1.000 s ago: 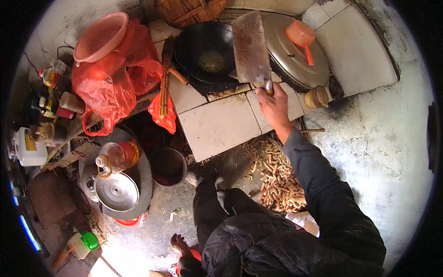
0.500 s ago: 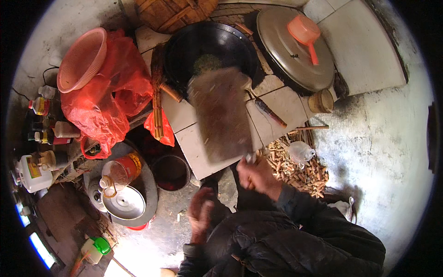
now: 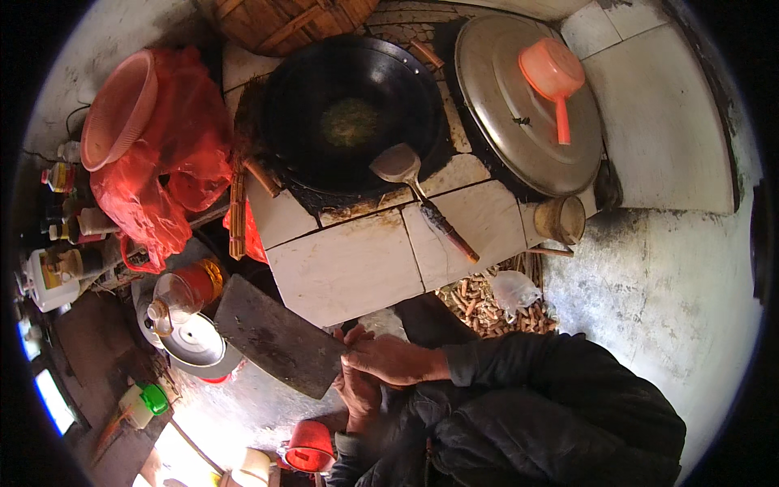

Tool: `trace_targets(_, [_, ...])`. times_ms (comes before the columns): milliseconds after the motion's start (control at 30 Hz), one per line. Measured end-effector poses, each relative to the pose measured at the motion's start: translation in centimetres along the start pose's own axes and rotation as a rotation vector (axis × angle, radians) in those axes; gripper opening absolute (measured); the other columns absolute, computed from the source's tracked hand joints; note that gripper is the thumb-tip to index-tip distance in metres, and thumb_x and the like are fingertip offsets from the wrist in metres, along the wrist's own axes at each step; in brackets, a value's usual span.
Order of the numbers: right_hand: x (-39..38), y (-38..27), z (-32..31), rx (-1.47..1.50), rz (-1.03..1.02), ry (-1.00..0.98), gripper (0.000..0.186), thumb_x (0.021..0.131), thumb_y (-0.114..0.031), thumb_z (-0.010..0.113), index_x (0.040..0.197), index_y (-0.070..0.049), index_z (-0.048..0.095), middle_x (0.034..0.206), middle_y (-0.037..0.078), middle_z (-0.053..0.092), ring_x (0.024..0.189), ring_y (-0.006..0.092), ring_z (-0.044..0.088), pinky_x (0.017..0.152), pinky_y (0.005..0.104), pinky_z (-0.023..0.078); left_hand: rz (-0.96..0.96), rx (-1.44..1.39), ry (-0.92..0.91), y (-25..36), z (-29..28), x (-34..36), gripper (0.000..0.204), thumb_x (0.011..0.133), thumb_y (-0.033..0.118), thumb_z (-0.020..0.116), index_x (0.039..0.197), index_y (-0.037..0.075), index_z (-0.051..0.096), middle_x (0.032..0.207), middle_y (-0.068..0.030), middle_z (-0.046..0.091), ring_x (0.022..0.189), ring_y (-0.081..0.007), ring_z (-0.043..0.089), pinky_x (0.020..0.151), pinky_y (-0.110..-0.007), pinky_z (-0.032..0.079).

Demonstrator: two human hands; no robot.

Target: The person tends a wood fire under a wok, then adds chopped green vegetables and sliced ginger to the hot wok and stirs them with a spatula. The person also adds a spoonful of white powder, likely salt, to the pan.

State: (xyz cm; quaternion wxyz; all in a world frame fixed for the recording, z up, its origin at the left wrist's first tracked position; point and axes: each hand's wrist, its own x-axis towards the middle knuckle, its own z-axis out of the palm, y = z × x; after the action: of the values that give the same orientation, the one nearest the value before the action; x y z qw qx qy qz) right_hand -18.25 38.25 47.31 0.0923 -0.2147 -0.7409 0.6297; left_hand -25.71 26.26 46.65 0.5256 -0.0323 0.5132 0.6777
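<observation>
The right hand [image 3: 389, 359] grips the big knife [image 3: 280, 334] by its handle, blade flat and low beside the stove [image 3: 349, 268]. The left hand [image 3: 361, 398] curls loosely under, touching it for steadiness.

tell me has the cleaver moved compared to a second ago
Yes. The cleaver was up over the tiled stove top beside the wok; now it is lower left, off the stove, at both hands.

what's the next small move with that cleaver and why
Probably lower the cleaver onto a flat spot, since both hands meet at its handle end: the right hand grips it, the left hand sits just beneath, and the blade hangs over pot lids by the stove.
</observation>
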Motion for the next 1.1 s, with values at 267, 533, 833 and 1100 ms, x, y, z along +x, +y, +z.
trace_targets(267, [-4.2, 6.7, -18.6, -0.826, 0.229, 0.417, 0.036, 0.087, -0.02, 0.086, 0.11, -0.007, 0.062, 0.098, 0.014, 0.063, 0.087, 0.0393, 0.066, 0.076, 0.0498, 0.054, 0.062, -0.112, 0.297, -0.2, 1.8, -0.5, 0.073, 0.11, 0.04, 0.063, 0.167, 0.008, 0.031, 0.114, -0.0152, 0.069, 0.091, -0.0269, 0.071, 0.076, -0.041, 0.06])
trace_targets(533, [-5.8, 11.5, -20.0, -0.774, 0.48, 0.279, 0.034, 0.092, -0.014, 0.076, 0.116, -0.003, 0.055, 0.102, 0.022, 0.066, 0.095, 0.0455, 0.068, 0.08, 0.0529, 0.054, 0.056, -0.129, 0.397, -0.1, 1.0, 0.7, 0.055, 0.112, 0.03, 0.06, 0.158, 0.005, 0.046, 0.092, -0.0077, 0.065, 0.065, -0.0169, 0.062, 0.058, -0.032, 0.052])
trace_targets(833, [3.5, 2.6, -27.5, -0.853, 0.39, 0.101, 0.032, 0.094, -0.016, 0.071, 0.125, -0.006, 0.066, 0.092, 0.021, 0.074, 0.086, 0.0448, 0.071, 0.073, 0.0548, 0.055, 0.031, -0.08, 0.453, 0.8, 0.3, 2.0, 0.049, 0.11, 0.023, 0.059, 0.155, 0.005, 0.051, 0.087, -0.007, 0.065, 0.061, -0.0135, 0.058, 0.053, -0.027, 0.045])
trace_targets(1100, [12.3, 1.3, -29.5, -0.977, 0.449, -0.071, 0.038, 0.098, -0.016, 0.07, 0.133, -0.001, 0.067, 0.107, 0.023, 0.075, 0.1, 0.0439, 0.072, 0.086, 0.0504, 0.057, 0.058, -0.005, 0.42, 1.0, -1.2, 1.8, 0.05, 0.11, 0.027, 0.062, 0.154, 0.005, 0.054, 0.087, -0.0073, 0.063, 0.062, -0.0155, 0.06, 0.054, -0.029, 0.048])
